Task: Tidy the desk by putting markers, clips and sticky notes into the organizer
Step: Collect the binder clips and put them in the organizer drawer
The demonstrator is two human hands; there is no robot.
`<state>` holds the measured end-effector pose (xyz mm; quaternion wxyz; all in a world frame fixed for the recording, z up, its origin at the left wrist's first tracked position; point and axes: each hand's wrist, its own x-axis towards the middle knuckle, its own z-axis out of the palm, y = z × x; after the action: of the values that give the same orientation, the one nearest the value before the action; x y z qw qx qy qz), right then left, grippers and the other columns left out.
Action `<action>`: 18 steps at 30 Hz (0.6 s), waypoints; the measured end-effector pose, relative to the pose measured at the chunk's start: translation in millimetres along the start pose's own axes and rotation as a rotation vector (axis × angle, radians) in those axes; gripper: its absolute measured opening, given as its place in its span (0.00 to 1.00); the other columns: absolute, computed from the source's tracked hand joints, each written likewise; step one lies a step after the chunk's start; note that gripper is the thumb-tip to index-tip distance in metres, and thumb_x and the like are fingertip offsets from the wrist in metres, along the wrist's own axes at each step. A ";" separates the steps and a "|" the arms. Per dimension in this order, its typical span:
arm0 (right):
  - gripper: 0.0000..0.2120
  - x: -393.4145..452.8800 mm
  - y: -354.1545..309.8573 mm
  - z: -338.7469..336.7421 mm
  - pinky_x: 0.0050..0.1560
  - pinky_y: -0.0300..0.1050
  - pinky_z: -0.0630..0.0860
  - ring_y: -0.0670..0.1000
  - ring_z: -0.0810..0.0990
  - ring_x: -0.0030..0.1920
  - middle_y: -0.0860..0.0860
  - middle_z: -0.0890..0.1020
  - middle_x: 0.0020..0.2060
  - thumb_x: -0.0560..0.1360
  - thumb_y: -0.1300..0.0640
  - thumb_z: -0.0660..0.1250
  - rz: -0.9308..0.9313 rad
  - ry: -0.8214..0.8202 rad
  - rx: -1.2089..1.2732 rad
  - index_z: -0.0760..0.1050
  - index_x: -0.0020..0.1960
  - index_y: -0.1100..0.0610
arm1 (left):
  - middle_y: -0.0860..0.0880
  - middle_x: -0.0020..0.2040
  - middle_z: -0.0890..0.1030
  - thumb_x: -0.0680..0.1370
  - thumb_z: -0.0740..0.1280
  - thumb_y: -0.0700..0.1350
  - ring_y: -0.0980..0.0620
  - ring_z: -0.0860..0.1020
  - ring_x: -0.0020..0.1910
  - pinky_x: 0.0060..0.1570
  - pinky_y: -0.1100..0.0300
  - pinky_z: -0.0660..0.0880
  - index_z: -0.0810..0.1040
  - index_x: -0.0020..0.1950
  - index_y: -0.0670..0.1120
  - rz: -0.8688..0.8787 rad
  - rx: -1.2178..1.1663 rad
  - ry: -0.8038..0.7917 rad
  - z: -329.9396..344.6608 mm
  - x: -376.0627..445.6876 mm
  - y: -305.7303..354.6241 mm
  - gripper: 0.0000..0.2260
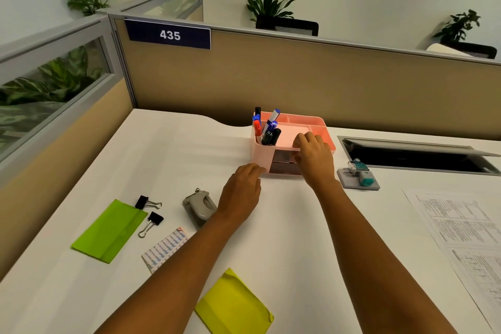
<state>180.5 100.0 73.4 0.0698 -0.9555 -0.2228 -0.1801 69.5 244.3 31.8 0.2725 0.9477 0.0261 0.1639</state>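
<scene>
A pink organizer point(317, 123) stands at the back of the white desk, with several markers point(267, 127) upright in its left compartment. My right hand point(314, 156) lies over its front, fingers curled on the top rim above the dark drawer point(283, 167). My left hand point(241, 192) touches the organizer's lower left front corner with its fingertips. Two black binder clips point(147, 202) point(151, 222) lie at the left by a green sticky pad point(108, 230). A yellow sticky pad point(234, 306) lies near the front edge.
A grey hole punch point(199, 207) sits beside my left wrist. A printed label sheet point(165, 249) lies under my left forearm. A grey tape dispenser point(357, 173) stands right of the organizer, printed papers point(466, 230) lie at far right, and a cable hatch point(417, 154) is open behind.
</scene>
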 end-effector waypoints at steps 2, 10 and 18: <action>0.16 -1.0 -1.9 2.8 0.57 0.49 0.70 0.57 0.72 0.57 0.57 0.76 0.60 0.75 0.59 0.67 0.019 0.022 0.010 0.70 0.61 0.59 | 0.44 0.67 0.74 0.79 0.60 0.42 0.47 0.72 0.66 0.66 0.58 0.68 0.72 0.67 0.43 -0.007 0.005 0.019 -3.6 -2.1 -3.7 0.16; 0.21 -21.7 -11.7 1.2 0.63 0.51 0.70 0.58 0.70 0.63 0.58 0.73 0.64 0.73 0.62 0.69 0.077 0.074 0.128 0.70 0.65 0.58 | 0.43 0.60 0.78 0.79 0.59 0.37 0.47 0.74 0.61 0.61 0.57 0.70 0.76 0.61 0.42 -0.046 0.000 0.125 -25.5 -18.0 -17.7 0.13; 0.14 -84.5 -62.7 -8.9 0.55 0.47 0.74 0.58 0.75 0.57 0.60 0.77 0.58 0.74 0.63 0.67 0.097 0.141 0.435 0.74 0.59 0.63 | 0.43 0.57 0.80 0.77 0.60 0.35 0.44 0.75 0.57 0.56 0.54 0.69 0.79 0.56 0.42 -0.312 0.073 0.275 -53.2 -54.0 -48.8 0.12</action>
<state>78.8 120.1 53.3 0.2982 -0.9126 -0.2045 -0.1908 3.1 305.3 32.7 0.2536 0.9102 0.2153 0.2468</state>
